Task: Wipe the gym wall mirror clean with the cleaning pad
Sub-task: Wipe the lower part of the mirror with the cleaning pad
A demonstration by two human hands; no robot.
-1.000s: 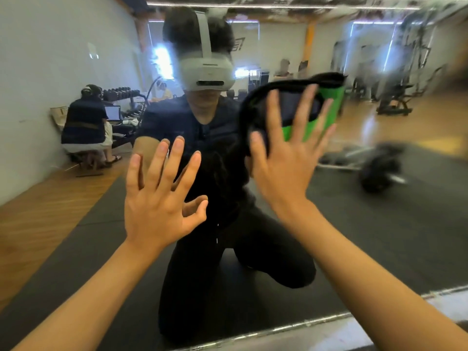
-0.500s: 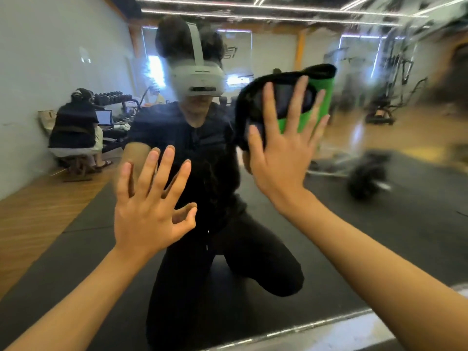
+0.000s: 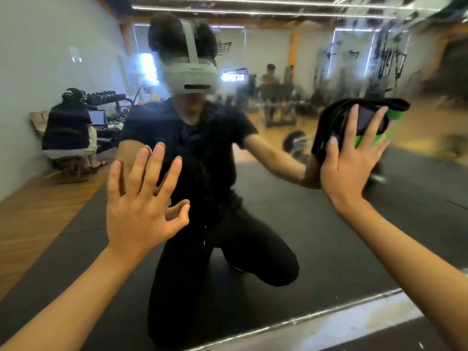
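A: Start nearest. What are the two hands doing?

B: The left hand (image 3: 141,211), lower left of the frame, has its fingers spread wide and holds nothing; the palm faces the large gym wall mirror (image 3: 316,236), and I can't tell whether it touches the glass. The right hand (image 3: 352,160), at centre right, is flat and fanned out too, not curled into a grip: it presses the black-and-green fabric cleaning pad (image 3: 354,120) against the mirror.

A: What has changed?

B: A second ago the pad sat near the middle of the frame, just beside the reflected white headset (image 3: 191,77). It has now swept out to the right, well clear of the reflection's head. The left hand has barely shifted.

A: What does that mean for the job?

B: My reading is a sideways stroke in progress, carrying the pad from the centre toward the right part of the glass. Hazy streaks still show in the upper right of the frame, above the pad, so that patch probably needs further passes.

A: And farther off?

B: Low down, the mirror's metal bottom edge (image 3: 304,317) runs across the lower right. In the reflection a kneeling person in black is at centre, a seated person with a laptop at far left, and blurred gym machines at the back right.
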